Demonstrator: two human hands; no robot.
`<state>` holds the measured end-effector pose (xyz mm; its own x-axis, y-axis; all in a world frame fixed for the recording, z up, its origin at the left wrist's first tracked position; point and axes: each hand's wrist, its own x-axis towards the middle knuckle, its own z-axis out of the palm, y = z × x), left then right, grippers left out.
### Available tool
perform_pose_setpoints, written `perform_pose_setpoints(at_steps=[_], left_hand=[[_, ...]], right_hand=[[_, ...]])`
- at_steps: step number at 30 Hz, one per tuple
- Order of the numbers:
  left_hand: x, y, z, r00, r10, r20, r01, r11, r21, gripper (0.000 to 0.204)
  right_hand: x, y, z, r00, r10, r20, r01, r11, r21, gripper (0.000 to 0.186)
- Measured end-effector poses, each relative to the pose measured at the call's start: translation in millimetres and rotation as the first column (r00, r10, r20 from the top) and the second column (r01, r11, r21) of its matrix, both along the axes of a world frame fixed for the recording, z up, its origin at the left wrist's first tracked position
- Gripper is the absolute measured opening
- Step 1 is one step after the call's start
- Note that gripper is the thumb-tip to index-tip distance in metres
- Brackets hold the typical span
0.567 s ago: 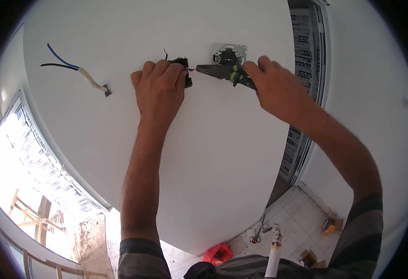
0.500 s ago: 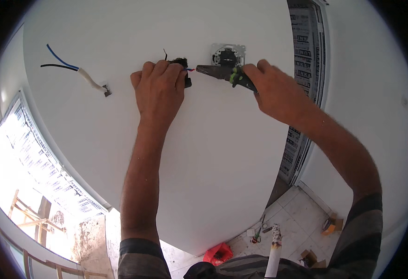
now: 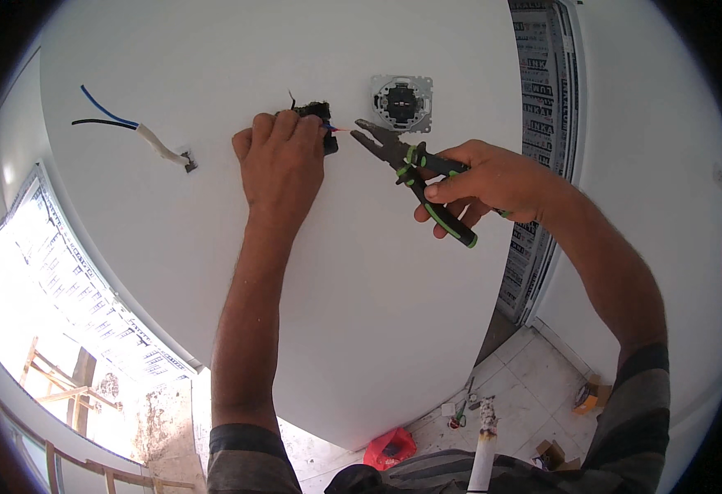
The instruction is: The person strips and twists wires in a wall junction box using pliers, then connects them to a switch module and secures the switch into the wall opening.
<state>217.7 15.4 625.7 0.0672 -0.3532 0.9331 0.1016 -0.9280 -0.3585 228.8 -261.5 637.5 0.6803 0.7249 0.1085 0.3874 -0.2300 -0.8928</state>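
My left hand point(image 3: 280, 165) is closed at a dark wall box opening point(image 3: 330, 142), its fingers on blue and red wires point(image 3: 333, 128) that point to the right. Bare copper seems to show at their tip. In my right hand point(image 3: 505, 183) are black and green combination pliers point(image 3: 414, 160). Their jaws are parted just right of the wire tip, apart from it, and the handles are spread. Above the pliers, a socket insert point(image 3: 402, 103) with a metal frame is mounted on the wall. A short black wire point(image 3: 292, 100) sticks up behind my left fingers.
On the left, a white cable point(image 3: 159, 146) with blue and black cores leaves the wall point(image 3: 361, 313). A red bag point(image 3: 390, 449), small boxes point(image 3: 591, 397) and tools point(image 3: 459, 413) lie on the tiled floor below. A lit cigarette point(image 3: 483, 453) juts up at the lower edge.
The pliers have opened and turned, their jaws now spread and the handles lower. My right hand has shifted right and down. The left hand keeps its hold at the box.
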Motion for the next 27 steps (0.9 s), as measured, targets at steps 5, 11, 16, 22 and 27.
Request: perform_pose_setpoints(at_steps=[5, 11, 16, 22, 27], left_hand=[[-1.5, 3.0, 0.0, 0.998, -0.051, -0.027, 0.051, 0.999, -0.004, 0.008], [-2.9, 1.7, 0.3, 0.997, -0.071, -0.035, 0.070, 0.997, -0.016, 0.013], [-3.6, 0.8, -1.5, 0.998, -0.056, -0.026, 0.056, 0.998, -0.014, 0.013], [-2.6, -1.9, 0.9, 0.999, -0.048, -0.026, 0.047, 0.998, -0.030, 0.012], [-2.2, -2.8, 1.6, 0.998, -0.051, -0.024, 0.050, 0.998, -0.035, 0.011]], right_hand=[[5.2, 2.4, -1.7, 0.999, 0.028, 0.028, -0.027, 0.998, -0.049, 0.036], [8.8, 8.6, -4.4, 0.998, -0.021, 0.052, 0.025, 0.996, -0.089, 0.032], [5.8, 15.6, -10.0, 0.838, -0.156, 0.523, 0.306, 0.928, -0.214, 0.030], [23.8, 14.0, -24.7, -0.188, -0.173, 0.967, 0.560, 0.790, 0.250, 0.034], [29.5, 13.2, -20.3, -0.308, -0.190, 0.932, 0.495, 0.805, 0.328, 0.041]])
